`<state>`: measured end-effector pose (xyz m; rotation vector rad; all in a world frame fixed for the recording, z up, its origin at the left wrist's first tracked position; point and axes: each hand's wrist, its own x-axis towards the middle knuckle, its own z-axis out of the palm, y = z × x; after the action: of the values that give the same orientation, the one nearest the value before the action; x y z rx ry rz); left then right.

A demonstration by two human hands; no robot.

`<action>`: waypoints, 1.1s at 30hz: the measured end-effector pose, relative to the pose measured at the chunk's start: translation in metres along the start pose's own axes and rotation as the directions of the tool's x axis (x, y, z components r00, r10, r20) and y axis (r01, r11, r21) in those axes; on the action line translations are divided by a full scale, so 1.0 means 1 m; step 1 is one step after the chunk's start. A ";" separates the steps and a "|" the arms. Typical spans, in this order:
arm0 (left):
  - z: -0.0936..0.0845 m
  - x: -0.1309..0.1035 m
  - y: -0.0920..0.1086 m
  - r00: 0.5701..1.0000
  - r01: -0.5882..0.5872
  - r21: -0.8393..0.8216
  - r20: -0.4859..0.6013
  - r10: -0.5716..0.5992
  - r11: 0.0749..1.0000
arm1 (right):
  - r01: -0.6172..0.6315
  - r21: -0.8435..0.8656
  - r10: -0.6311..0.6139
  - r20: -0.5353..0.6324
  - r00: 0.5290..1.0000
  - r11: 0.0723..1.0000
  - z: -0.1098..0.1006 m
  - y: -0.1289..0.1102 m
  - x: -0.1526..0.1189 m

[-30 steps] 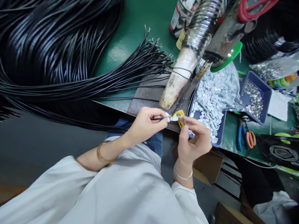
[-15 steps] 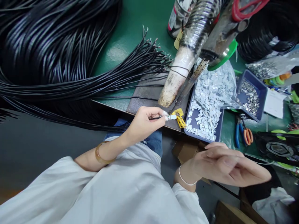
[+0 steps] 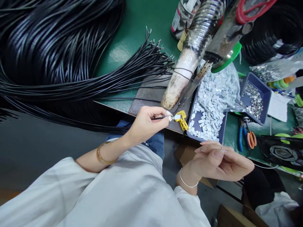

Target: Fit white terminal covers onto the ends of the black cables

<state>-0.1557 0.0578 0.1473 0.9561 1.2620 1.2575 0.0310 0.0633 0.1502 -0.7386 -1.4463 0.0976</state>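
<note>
Between thumb and forefinger, my left hand (image 3: 149, 123) pinches the end of a black cable (image 3: 158, 118). A small pale piece (image 3: 177, 117) sits at its tip, beside a yellow clip-like holder (image 3: 182, 121) on a dark plate (image 3: 146, 94). My right hand (image 3: 222, 160) is raised before the tray of pale pieces, palm partly up, with thumb and fingers pressed together. A thin pale strand runs down over the tray toward these fingers; what they grip is too small to tell. A soldering-iron-like tool (image 3: 196, 78) slants above the plate.
Black cables (image 3: 118, 75) spread over the green table (image 3: 139, 19) at left. A duct (image 3: 187, 60) hangs above the plate. At right are a blue tray (image 3: 220, 134) of pale pieces, another tray (image 3: 267, 102) of metal parts, pliers (image 3: 251, 138) and a fan (image 3: 284, 151).
My right hand has moved left and slightly up, its fingers drawn together more. My left hand has shifted very slightly right with the cable end and pale piece.
</note>
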 end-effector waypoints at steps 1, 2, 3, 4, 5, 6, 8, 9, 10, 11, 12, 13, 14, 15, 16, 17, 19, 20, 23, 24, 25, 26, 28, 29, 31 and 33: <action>0.000 0.000 0.000 1.000 -0.002 0.001 -0.002 0.002 1.000 | -0.009 0.002 0.008 0.013 1.000 1.000 0.000 0.000 -0.001; 0.000 0.000 -0.001 1.000 -0.004 0.006 0.000 0.004 1.000 | -0.016 0.003 0.016 0.023 1.000 1.000 0.000 0.000 -0.002; 0.000 0.000 -0.001 1.000 -0.007 0.014 0.007 0.006 1.000 | -0.020 0.003 0.020 0.035 0.999 1.000 0.000 0.000 -0.002; 0.000 -0.001 -0.002 1.000 -0.009 0.023 0.024 0.009 1.000 | -0.023 0.001 0.023 0.046 0.999 1.000 0.000 0.000 -0.003; 0.001 -0.001 -0.003 0.999 -0.012 0.031 0.047 0.011 0.999 | -0.019 0.003 0.019 0.058 0.998 1.000 0.000 0.001 -0.004; 0.001 -0.002 -0.004 0.998 -0.014 0.038 0.069 0.012 0.999 | -0.016 0.003 0.016 0.063 0.998 1.000 0.001 0.001 -0.005; 0.002 -0.003 -0.005 0.995 -0.013 0.049 0.101 0.008 0.999 | -0.026 -0.006 0.026 0.059 0.998 1.000 0.001 0.002 -0.007; 0.002 -0.004 -0.006 0.994 -0.011 0.057 0.107 0.005 0.998 | -0.032 -0.010 0.032 0.057 0.998 0.999 0.001 0.002 -0.007; 0.002 -0.004 -0.006 0.994 -0.008 0.067 0.109 0.000 0.998 | -0.034 -0.012 0.034 0.058 0.998 0.999 0.000 0.002 -0.007; 0.002 -0.005 -0.007 0.994 -0.006 0.081 0.109 -0.003 0.997 | -0.032 -0.013 0.033 0.061 0.998 0.999 0.000 0.002 -0.007; 0.002 -0.005 -0.007 0.993 -0.005 0.097 0.114 -0.006 0.995 | -0.028 -0.014 0.029 0.067 0.997 1.000 -0.001 0.002 -0.007; 0.001 -0.006 -0.008 0.993 -0.009 0.115 0.122 -0.005 0.993 | -0.018 -0.011 0.019 0.075 0.997 1.000 -0.002 0.001 -0.006; 0.000 -0.006 -0.008 0.991 -0.021 0.136 0.133 0.003 0.990 | -0.007 -0.014 0.009 0.077 0.997 1.000 -0.003 0.001 -0.005; -0.001 -0.007 -0.008 0.988 -0.042 0.167 0.154 0.016 0.985 | -0.003 -0.023 0.005 0.075 0.997 1.000 -0.003 0.001 -0.004; -0.003 -0.008 -0.008 0.980 -0.076 0.206 0.194 0.035 0.976 | 0.005 -0.031 -0.003 0.073 0.997 0.999 -0.003 0.000 -0.003; -0.006 -0.010 -0.008 0.965 -0.124 0.251 0.257 0.057 0.960 | 0.010 -0.042 -0.007 0.067 0.998 0.999 -0.003 0.000 -0.002; -0.011 -0.013 -0.007 0.908 -0.239 0.334 0.410 0.088 0.912 | 0.000 -0.071 0.001 0.024 1.000 0.997 -0.002 -0.001 0.000; -0.014 -0.015 -0.007 0.882 -0.288 0.357 0.460 0.101 0.888 | -0.005 -0.086 0.003 -0.020 1.000 0.996 -0.002 -0.001 0.001; -0.024 -0.014 -0.009 0.916 -0.360 0.385 0.318 0.244 0.850 | -0.061 -0.196 0.036 -0.129 0.991 0.979 -0.007 0.001 0.006; -0.028 -0.012 -0.011 0.926 -0.377 0.413 0.189 0.327 0.829 | -0.106 -0.276 0.075 -0.120 0.990 0.955 -0.011 0.003 0.008; -0.032 -0.007 -0.012 0.908 -0.393 0.463 0.063 0.413 0.794 | -0.155 -0.374 0.136 -0.076 0.988 0.914 -0.016 0.006 0.010; -0.037 -0.002 -0.014 0.867 -0.408 0.536 -0.027 0.498 0.739 | -0.197 -0.478 0.222 -0.004 0.975 0.856 -0.021 0.010 0.012; -0.044 0.011 -0.017 0.798 -0.411 0.696 -0.037 0.601 0.589 | -0.198 -0.630 0.395 0.189 0.899 0.751 -0.030 0.021 0.016; -0.046 0.018 -0.019 0.800 -0.411 0.749 0.023 0.600 0.519 | -0.166 -0.664 0.457 0.291 0.840 0.729 -0.033 0.028 0.018; -0.048 0.028 -0.021 0.825 -0.399 0.815 0.119 0.553 0.420 | -0.086 -0.682 0.506 0.445 0.739 0.726 -0.036 0.042 0.022; -0.047 0.032 -0.021 0.845 -0.394 0.843 0.177 0.504 0.366 | 0.002 -0.689 0.511 0.539 0.669 0.725 -0.035 0.055 0.027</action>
<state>-0.2030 0.0801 0.1170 2.1303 1.8570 1.0270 0.0878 0.1048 0.1471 -1.6413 -2.1375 0.1259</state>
